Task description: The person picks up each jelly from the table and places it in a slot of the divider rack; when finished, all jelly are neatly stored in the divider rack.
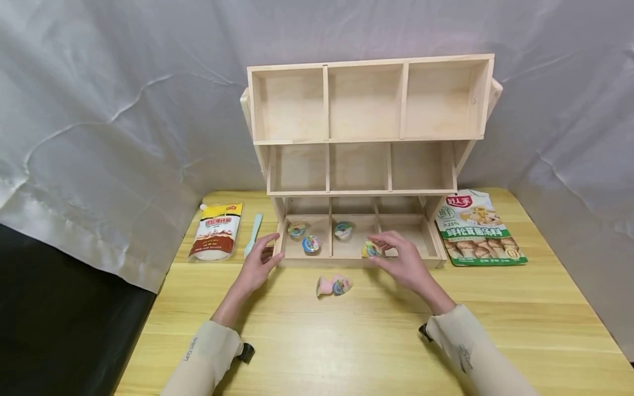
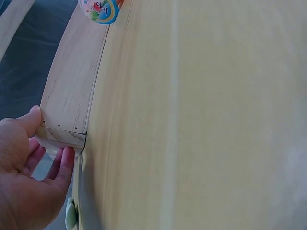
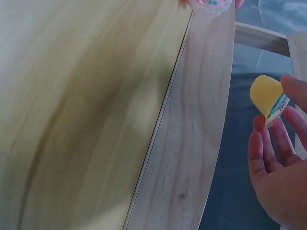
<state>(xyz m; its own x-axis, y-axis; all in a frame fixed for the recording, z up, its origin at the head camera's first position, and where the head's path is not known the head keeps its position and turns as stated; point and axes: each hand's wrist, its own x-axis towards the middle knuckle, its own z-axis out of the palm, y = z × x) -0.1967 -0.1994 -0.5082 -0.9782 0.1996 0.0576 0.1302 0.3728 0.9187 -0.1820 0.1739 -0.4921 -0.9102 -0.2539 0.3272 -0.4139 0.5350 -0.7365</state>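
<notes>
A three-tier wooden rack [image 1: 366, 193] stands on the table. My left hand [image 1: 255, 268] grips the front left corner of its bottom tier, fingers on the end face in the left wrist view. Over the bottom tier, near the divider between middle and right compartments, my right hand [image 1: 403, 263] pinches a yellow jelly cup [image 3: 264, 94] by its lid side, tilted. In the bottom left compartment lie two jelly cups, one orange-lidded [image 1: 297, 229] and one blue-lidded [image 1: 311, 244]. Another jelly cup [image 1: 343, 230] sits in the middle compartment. Two pink jelly cups [image 1: 324, 286] lie before the rack.
Left of the rack are a yellow, white and brown pouch [image 1: 216, 234] and a pale green spoon [image 1: 255, 234]. A green and white food pouch [image 1: 482, 234] lies at the right, close against the rack. Grey cloth [image 1: 124, 99] hangs behind the table.
</notes>
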